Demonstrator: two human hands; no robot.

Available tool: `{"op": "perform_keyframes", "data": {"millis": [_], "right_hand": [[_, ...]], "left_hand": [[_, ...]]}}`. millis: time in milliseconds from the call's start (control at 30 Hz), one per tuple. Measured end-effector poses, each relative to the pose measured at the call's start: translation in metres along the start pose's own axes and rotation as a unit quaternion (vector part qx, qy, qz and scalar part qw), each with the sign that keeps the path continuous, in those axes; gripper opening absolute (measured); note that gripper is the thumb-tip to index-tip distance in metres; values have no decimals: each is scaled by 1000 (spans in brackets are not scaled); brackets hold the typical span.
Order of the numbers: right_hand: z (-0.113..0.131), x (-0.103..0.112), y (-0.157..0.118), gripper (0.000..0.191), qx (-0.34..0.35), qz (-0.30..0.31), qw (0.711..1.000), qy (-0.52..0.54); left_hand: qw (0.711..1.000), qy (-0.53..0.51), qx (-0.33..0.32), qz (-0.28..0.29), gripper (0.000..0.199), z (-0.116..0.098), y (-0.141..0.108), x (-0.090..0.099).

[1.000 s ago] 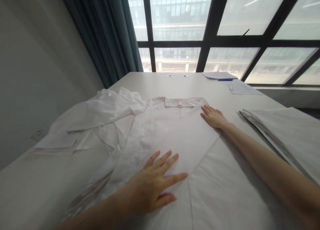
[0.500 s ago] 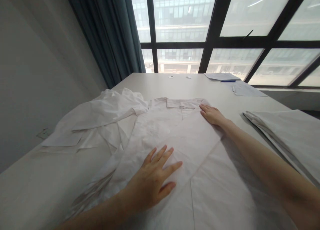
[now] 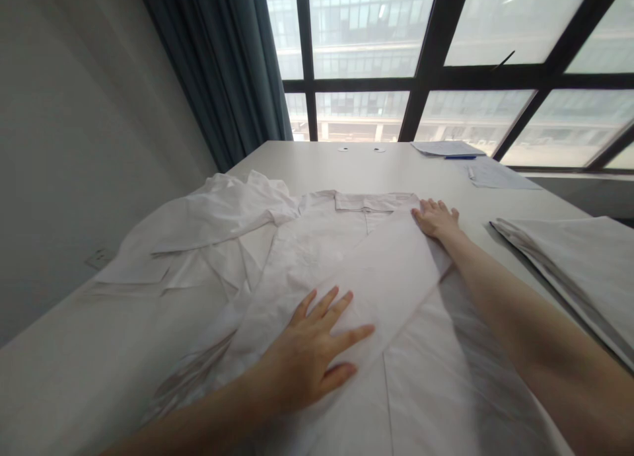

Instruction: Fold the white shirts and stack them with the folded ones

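Observation:
A white garment (image 3: 317, 244) lies spread over the table, its collar band at the far end and a loose, rumpled part to the left. My left hand (image 3: 317, 350) rests palm down on the front of the garment with its fingers spread. At the garment's far right corner, beside the collar, my right hand (image 3: 436, 219) touches the cloth, its fingers slightly bent and apart. A diagonal fold of cloth runs between the two hands.
A folded white cloth (image 3: 574, 258) with a dark edge lies at the right. Papers (image 3: 500, 173) and a blue pen (image 3: 459, 157) are at the far right of the white table (image 3: 297, 162). Behind stand a blue curtain (image 3: 228, 66) and windows.
My right hand has shifted a little to the right and outward along the garment's corner, its fingers more bent. My left hand stays on the cloth. The view has turned slightly.

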State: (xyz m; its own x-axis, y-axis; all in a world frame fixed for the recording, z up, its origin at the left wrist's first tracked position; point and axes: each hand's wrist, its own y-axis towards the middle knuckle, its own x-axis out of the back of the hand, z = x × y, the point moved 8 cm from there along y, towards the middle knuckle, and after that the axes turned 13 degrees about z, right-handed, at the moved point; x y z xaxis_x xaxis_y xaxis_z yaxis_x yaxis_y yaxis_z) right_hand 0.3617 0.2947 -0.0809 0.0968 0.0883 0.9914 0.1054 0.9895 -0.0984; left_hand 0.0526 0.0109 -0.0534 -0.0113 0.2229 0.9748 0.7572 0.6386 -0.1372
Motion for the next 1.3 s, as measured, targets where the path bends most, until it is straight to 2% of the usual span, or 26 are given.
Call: {"op": "perform_keyframes", "data": {"millis": [100,267,400,500,633,733,800,933,1100,1200,1300], "right_hand": [[-12,9,-10,64,-22,-38,999,-5],[-23,25,-37,48,0,-93,996,-20],[-37,28,-58,42,-22,-101,995,-13],[-43,23,-67,44,-30,-92,995,-2],[-41,18,-70,38,-2,-78,997,16],[-35,18,-71,34,24,-79,996,24],[-32,19,-71,31,35,-84,995,29],[-37,18,-67,28,29,-96,994,47],[-52,15,-59,30,0,-95,993,71],[-53,16,-60,31,-4,-100,993,66],[-47,20,-66,35,5,-110,993,47]], "left_hand": [[1000,1,-1,-3,61,0,0,0],[1000,5,-7,-15,58,-2,0,2],[999,13,3,-30,51,-1,1,4],[996,27,38,-80,43,6,1,14],[979,90,130,-129,34,26,-3,30],[962,156,197,-106,32,41,-5,33],[955,185,218,-83,32,48,-6,30],[954,190,220,-77,38,53,-7,27],[966,155,182,-97,38,51,-4,28],[964,160,186,-100,33,49,-3,28],[952,185,222,-98,19,50,-4,31]]}}
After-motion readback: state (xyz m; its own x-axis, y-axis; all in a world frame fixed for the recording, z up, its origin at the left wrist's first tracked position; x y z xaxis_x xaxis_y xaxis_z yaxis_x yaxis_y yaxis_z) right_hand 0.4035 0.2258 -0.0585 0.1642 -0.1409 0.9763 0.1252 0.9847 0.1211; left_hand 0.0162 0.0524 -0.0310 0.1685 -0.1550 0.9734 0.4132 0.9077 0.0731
